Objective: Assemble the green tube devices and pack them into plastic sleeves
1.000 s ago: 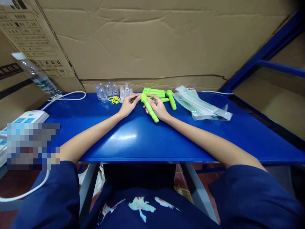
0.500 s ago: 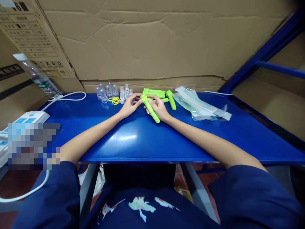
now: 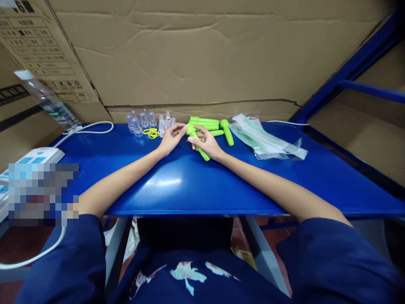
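Both hands meet over the back middle of the blue table around a lime-green, torch-shaped plastic piece [image 3: 203, 154]. Its wide head points away from me and its narrow end slants towards me on the right. My left hand [image 3: 171, 138] pinches the wide head, where a bit of yellow shows. My right hand [image 3: 207, 142] wraps round the shaft, thumb on top, hiding part of it. Just behind lie similar green pieces [image 3: 207, 123], with another green piece [image 3: 227, 133] to their right. Yellow rings [image 3: 153, 134] lie left of my left hand, in front of clear plastic domes [image 3: 136, 126].
Small white-and-clear pieces [image 3: 167, 122] stand beside the domes. Clear bags with white-and-green contents [image 3: 265, 137] lie at the right. A water bottle [image 3: 52, 105], a white cable [image 3: 98, 123] and a power strip [image 3: 38, 156] occupy the left. Cardboard [image 3: 196, 59] walls the back.
My right hand has shifted its grip on the green piece, its thumb now laid across the shaft and covering more of it. My left hand remains at the head end.
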Motion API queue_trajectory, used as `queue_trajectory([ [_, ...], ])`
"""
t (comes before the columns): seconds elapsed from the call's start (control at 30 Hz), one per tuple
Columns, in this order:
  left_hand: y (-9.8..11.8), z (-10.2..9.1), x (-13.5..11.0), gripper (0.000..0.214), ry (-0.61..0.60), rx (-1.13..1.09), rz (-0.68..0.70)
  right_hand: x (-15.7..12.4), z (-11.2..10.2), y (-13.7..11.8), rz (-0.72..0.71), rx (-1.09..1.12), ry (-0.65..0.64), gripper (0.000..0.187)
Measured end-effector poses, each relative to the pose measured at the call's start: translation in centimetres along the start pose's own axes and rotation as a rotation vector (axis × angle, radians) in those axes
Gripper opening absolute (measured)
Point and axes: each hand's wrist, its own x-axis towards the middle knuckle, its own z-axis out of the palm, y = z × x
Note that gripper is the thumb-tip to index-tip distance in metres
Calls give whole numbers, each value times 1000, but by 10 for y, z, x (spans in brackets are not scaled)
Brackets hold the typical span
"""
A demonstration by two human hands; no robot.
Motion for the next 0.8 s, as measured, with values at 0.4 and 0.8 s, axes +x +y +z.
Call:
queue_trajectory([
  [0.4,3,1,-1,64,-26,-84,-41,1,-5,3,-18,-12,-78,79],
  [0.8,-7,0,0,57,-56,-43,-22,-1,-1,-5,36,-11,-44,68],
])
